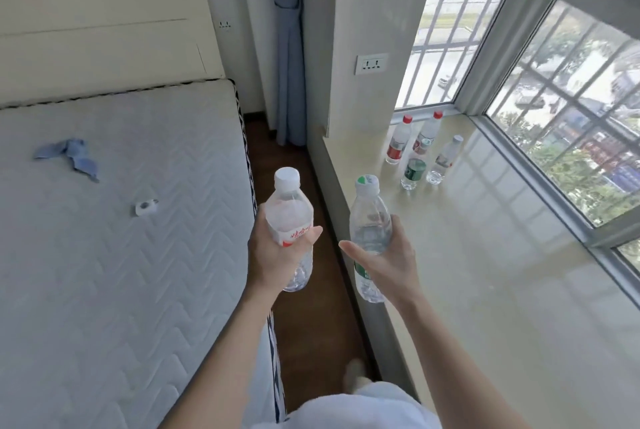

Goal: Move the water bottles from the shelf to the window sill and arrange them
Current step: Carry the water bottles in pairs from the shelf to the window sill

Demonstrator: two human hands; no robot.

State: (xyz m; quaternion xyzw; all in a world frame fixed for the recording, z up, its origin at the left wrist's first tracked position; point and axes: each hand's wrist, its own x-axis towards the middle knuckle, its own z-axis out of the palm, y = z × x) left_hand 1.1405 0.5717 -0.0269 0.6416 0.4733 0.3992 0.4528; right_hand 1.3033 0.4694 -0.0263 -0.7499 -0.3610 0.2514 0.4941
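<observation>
**Inspector:** Left hand (277, 255), what is its state?

**Onlooker:** Grasping. It is wrapped round the middle of a white-capped bottle (289, 217), with the thumb across the red-lettered label. The bottle is cap up, held in the air above the strip of wooden floor (311, 324) between the mattress (121, 220) and the window sill (485, 272).

**Inspector:** Right hand (391, 262)?

**Onlooker:** Also grasping. Its fingers curl behind a green-label bottle (370, 227), while the thumb sticks out straight to the left. This bottle is cap up too, at the near edge of the sill. It is not resting on the sill, and its base hangs in front of the edge.

**Inspector:** Any bottles on the sill itself?

**Onlooker:** Four, standing close together at the far end by the window corner. At the back are a red-capped bottle with a red label (398, 141) and a second red-capped bottle (429, 132). In front of them are a dark-green-label bottle (412, 170) and a small clear bottle (443, 161) just to its right (whether any of them touch, I cannot tell).

**Inspector:** Anything else to record?

**Onlooker:** A crumpled blue cloth (69, 154) on the mattress, a blue curtain (289, 64) in the corner, and a wall socket (371, 64) above the sill's far end
</observation>
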